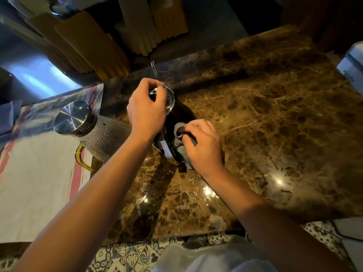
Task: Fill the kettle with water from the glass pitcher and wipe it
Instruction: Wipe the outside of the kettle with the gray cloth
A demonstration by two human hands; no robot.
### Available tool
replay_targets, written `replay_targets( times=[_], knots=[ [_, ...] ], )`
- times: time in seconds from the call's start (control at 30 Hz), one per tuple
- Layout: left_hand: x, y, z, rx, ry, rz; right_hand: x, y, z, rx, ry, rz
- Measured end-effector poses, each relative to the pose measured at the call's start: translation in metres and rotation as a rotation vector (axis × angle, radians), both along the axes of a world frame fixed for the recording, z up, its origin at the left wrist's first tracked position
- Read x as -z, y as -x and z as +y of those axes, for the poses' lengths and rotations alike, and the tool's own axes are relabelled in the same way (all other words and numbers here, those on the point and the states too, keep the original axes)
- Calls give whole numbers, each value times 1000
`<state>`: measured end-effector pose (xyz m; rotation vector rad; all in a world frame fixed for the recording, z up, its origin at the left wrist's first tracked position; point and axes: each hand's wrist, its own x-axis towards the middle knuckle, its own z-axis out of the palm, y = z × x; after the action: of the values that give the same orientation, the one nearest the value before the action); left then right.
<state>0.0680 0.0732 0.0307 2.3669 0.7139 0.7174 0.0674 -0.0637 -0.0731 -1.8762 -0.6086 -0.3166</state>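
Note:
A dark kettle (167, 142) with a shiny steel lid (170, 97) and a thin spout (155, 70) stands on the brown marble counter (275, 114). My left hand (146, 110) grips the lid knob from above. My right hand (202, 143) presses a grey cloth (179, 128) against the kettle's right side. The glass pitcher (104, 138), textured, with a steel lid and amber handle, stands to the left of the kettle, partly behind my left forearm.
A white towel with red stripes (35, 183) covers the counter's left part under the pitcher. Water drops (192, 185) lie on the marble in front of the kettle. Yellow boards (92, 46) lean at the back. A white box (351, 63) sits far right.

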Motion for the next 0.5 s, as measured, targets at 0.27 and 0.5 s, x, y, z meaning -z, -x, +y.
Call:
replay_targets(
  times=[0.27, 0.5],
  knots=[
    [-2, 1, -1, 3, 14, 25, 28, 16, -18, -74, 395, 84],
    [-3, 8, 8, 212, 71, 26, -7, -7, -36, -85, 76, 458]
  ],
)
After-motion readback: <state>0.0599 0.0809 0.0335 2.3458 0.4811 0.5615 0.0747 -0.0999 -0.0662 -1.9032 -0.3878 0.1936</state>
